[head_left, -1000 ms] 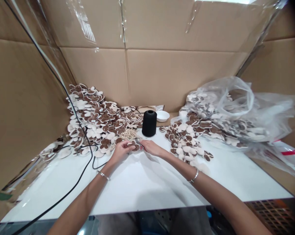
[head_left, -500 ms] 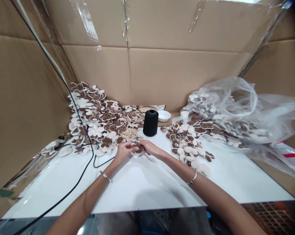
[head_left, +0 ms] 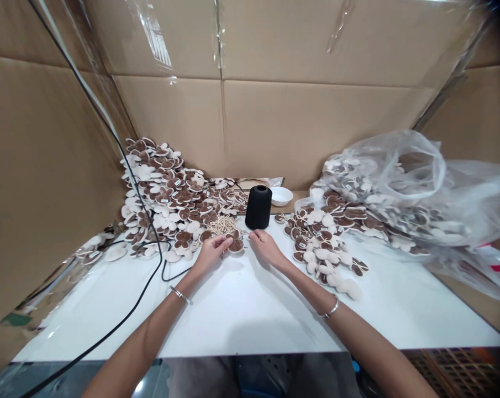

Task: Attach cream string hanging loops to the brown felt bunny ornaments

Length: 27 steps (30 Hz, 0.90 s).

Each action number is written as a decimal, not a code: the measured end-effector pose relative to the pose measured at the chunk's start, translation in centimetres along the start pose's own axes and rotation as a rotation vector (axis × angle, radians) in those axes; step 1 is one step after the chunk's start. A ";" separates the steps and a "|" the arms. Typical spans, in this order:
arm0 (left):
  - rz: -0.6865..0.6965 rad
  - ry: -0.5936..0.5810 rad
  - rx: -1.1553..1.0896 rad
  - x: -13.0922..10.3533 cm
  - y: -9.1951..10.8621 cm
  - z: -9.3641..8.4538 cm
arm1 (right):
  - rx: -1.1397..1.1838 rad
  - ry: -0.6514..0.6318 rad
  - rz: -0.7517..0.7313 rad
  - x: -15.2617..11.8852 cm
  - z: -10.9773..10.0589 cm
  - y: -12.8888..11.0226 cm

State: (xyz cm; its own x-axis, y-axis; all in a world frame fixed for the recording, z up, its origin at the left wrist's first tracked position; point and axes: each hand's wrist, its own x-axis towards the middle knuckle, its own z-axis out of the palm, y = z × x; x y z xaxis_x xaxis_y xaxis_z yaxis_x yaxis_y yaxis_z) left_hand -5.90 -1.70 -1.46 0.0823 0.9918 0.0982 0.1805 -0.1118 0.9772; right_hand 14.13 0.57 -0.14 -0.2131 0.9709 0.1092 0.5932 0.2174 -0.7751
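My left hand [head_left: 215,250] pinches a brown flower-shaped felt piece with a pale edge [head_left: 235,243] at the middle of the white table. Just right of it, my right hand [head_left: 264,246] is closed at the fingertips, apart from the flower; what it grips, if anything, is too small to tell. Behind my hands stands a black cone of thread [head_left: 258,207]. A small heap of beige cords [head_left: 221,224] lies beyond my left hand.
A tall pile of brown and white flower pieces [head_left: 167,190] fills the back left. More pieces [head_left: 324,243] lie right, beside a clear plastic bag [head_left: 461,188]. A white bowl [head_left: 282,196] sits behind the cone. A black cable [head_left: 144,298] crosses the left side.
My right hand has come away from the flower piece and moved a little to the right. The flower stays in my left hand, now more fully visible. The view has shifted slightly.
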 end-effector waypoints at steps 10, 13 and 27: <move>-0.008 0.054 -0.050 0.4 1.0 -1.6 | -0.747 -0.013 -0.189 -0.3 -0.7 3.8; -0.026 0.014 -0.042 0.6 1.1 -2.1 | -0.665 0.048 -0.247 -0.2 -0.8 3.6; -0.054 -0.177 -0.057 -0.4 1.9 0.2 | 0.856 -0.224 0.068 -1.9 2.6 2.1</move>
State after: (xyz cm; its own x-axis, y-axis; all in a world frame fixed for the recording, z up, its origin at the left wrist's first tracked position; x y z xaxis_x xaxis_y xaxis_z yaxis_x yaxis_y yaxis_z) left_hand -5.42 -2.27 0.34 0.2460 0.9691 0.0160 0.1334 -0.0503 0.9898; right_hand 13.78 -1.12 -3.57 -0.3987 0.9171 -0.0087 -0.1547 -0.0767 -0.9850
